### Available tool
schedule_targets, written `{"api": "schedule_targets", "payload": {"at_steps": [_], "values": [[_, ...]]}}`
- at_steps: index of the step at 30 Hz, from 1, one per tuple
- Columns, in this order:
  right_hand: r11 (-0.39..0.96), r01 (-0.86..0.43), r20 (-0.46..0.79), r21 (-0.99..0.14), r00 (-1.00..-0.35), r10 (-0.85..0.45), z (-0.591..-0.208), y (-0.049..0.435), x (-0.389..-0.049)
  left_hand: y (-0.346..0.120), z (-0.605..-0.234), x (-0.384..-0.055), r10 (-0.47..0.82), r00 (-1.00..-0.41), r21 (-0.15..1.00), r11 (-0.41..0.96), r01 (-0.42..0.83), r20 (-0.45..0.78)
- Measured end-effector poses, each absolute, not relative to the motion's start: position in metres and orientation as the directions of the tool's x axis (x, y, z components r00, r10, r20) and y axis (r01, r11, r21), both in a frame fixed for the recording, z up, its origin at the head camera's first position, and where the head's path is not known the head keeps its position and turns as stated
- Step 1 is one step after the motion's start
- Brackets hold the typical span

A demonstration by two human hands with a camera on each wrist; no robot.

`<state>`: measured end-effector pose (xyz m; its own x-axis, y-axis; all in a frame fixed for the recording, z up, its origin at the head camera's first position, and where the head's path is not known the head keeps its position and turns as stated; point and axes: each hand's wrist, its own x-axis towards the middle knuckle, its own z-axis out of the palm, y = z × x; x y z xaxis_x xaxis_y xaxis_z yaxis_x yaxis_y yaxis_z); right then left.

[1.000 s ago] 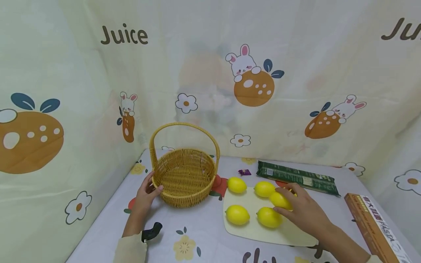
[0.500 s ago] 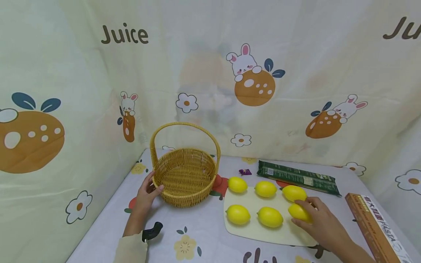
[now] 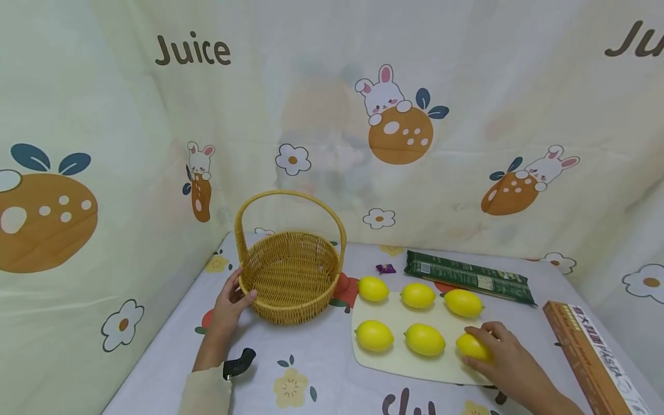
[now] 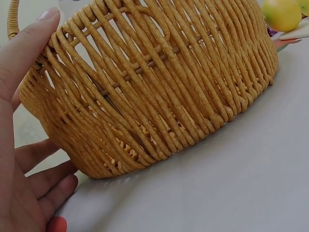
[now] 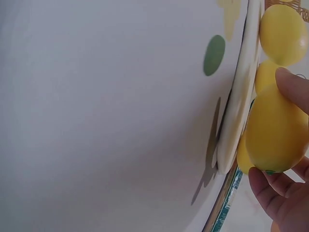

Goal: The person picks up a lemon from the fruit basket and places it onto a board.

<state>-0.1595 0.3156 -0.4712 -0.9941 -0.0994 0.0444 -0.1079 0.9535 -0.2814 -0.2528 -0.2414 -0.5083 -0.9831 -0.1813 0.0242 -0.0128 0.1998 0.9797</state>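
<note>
My left hand [image 3: 228, 305] grips the left side of a round wicker basket [image 3: 291, 312] with a tall handle. In the left wrist view the thumb lies at the rim, the fingers against the outer wall. The basket has nothing in it. At the front right of a cream cutting board [image 3: 402, 369], my right hand [image 3: 510, 360] pinches a yellow lemon [image 3: 471, 347] between thumb and fingers. The right wrist view shows this lemon [image 5: 276, 130] close up. Beside it on the board lie lemons in two rows, among them a front-left lemon [image 3: 374, 335] and a back-right lemon [image 3: 463, 302].
Behind the board lies a long green packet [image 3: 469, 278], with a small purple wrapped sweet [image 3: 385, 268] to its left. An orange-brown pasta box [image 3: 591, 357] lies along the right side. Printed curtains [image 3: 332, 115] enclose the table at the back and sides.
My right hand has carried its lemon from among the middle lemons, right and toward me, to the board's front right. The back-right lemon has come into full view. My left hand stays on the basket.
</note>
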Motion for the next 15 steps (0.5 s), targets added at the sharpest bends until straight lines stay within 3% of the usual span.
{"api": "schedule_targets", "payload": {"at_steps": [15], "values": [[0.953, -0.092, 0.006, -0.287, -0.996, -0.094, -0.478, 0.3155, -0.1584, -0.2458, -0.5113, -0.2504, -0.169, -0.985, 0.978, 0.207, 0.003, 0.039]]}}
